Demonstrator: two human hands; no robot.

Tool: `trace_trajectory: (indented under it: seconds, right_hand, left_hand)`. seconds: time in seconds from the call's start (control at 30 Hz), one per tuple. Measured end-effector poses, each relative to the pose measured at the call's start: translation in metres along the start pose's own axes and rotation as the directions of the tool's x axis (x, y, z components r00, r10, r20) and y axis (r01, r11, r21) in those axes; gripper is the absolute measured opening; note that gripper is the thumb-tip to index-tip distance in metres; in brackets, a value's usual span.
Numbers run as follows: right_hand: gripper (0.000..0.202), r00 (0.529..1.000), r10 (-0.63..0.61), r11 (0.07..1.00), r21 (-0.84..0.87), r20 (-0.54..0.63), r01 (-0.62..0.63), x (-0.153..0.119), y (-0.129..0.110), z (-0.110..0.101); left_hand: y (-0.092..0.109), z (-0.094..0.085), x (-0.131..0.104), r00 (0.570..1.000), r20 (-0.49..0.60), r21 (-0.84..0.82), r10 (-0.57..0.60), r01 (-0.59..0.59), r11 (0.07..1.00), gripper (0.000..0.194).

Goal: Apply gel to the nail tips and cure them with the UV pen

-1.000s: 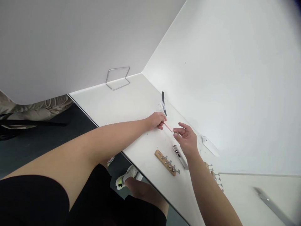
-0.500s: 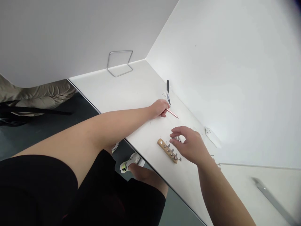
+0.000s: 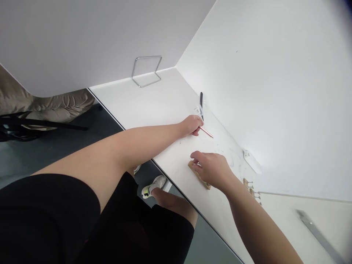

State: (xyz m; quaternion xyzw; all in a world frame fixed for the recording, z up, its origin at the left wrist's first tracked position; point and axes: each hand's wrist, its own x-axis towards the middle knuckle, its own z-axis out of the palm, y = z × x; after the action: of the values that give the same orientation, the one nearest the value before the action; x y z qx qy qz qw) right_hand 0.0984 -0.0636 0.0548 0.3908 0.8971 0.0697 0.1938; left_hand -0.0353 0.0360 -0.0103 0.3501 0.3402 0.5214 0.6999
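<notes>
My left hand [image 3: 192,125] is closed around a slim rose-pink metallic rod, like a pen [image 3: 207,132], that points down to the right above the tabletop. My right hand [image 3: 211,165] pinches a small shiny metal piece [image 3: 195,163] at the upper left end of a wooden strip [image 3: 205,183]. The fingers and palm cover most of the strip, including its metal hooks, so I cannot tell whether the piece touches the wood.
A black-handled tool [image 3: 201,98] and clear plastic lie by the wall. A wire bookend [image 3: 146,72] stands against the grey panel. More wooden strips with metal hooks [image 3: 252,190] lie beyond my right forearm, near a white power strip [image 3: 252,161]. Another person's trousers [image 3: 63,108] show at left.
My right hand has moved left and down over the wooden strip with the metal piece. My left hand keeps its grip on the pink rod. The whole view has shifted slightly.
</notes>
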Motion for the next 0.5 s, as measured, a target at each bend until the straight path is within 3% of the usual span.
trace_trajectory:
  seconds: [0.17, 0.5]
  right_hand:
    - [0.005, 0.999, -0.027, 0.999, -0.029, 0.028, 0.028, 0.0034, -0.0045, -0.0029]
    - [0.008, 0.996, -0.053, 0.999, 0.008, 0.066, 0.053, 0.0033, -0.0034, -0.0028]
  left_hand:
    - [0.0017, 0.0001, -0.0019, 1.000, -0.004, 0.019, 0.000, 0.000, 1.000, 0.012]
    - [-0.0027, -0.0027, 0.0022, 1.000, 0.016, 0.038, 0.011, -0.012, 0.999, 0.011]
